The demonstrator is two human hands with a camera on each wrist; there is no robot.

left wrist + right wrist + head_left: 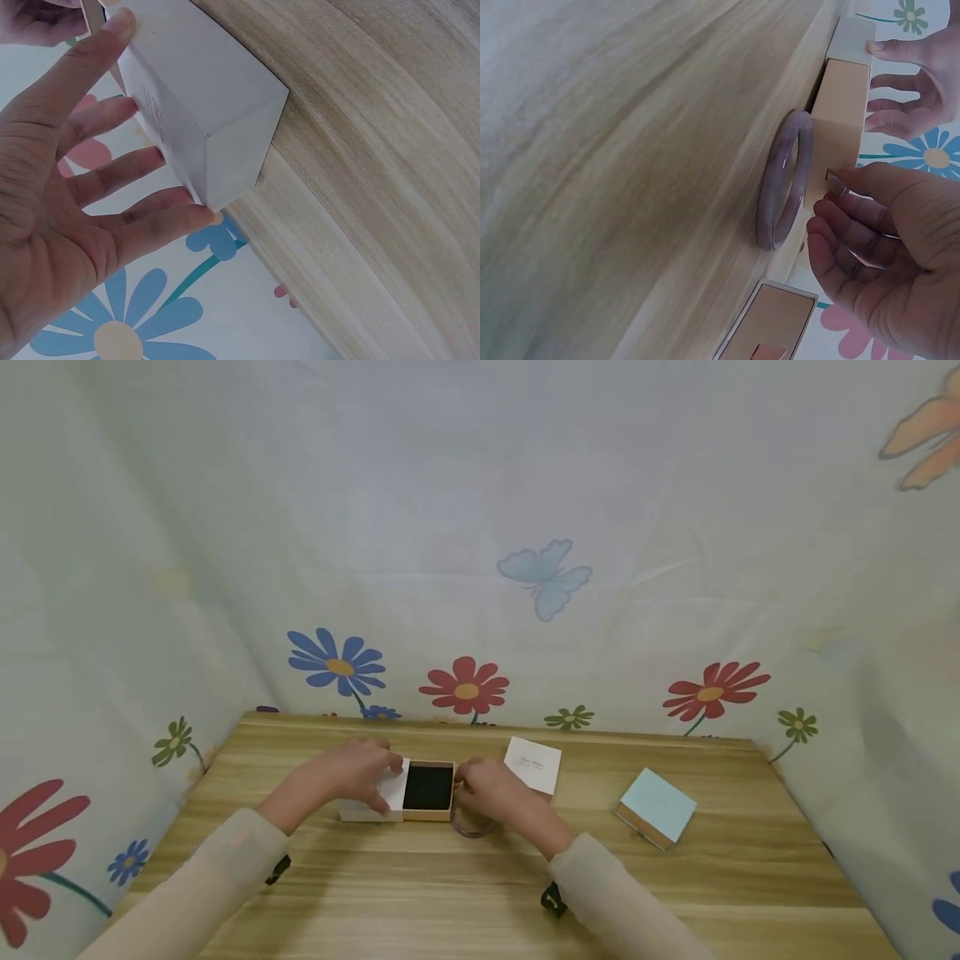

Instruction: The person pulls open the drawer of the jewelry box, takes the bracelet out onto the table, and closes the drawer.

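My left hand grips a white box sleeve across its width, thumb on one long side and fingers on the other. Out of the sleeve's right end projects a tan drawer with a black lining. At the drawer's outer end, thumb and forefinger of my right hand pinch a small pull tab; its other fingers are loosely bent. A mauve, glossy bangle lies on the table beside the drawer's end, partly hidden by the right hand in the head view.
Behind the right hand lies a white box with small print on top. Farther right sits a light-blue box with a brown side. The wooden table meets a flower-printed cloth at its back edge.
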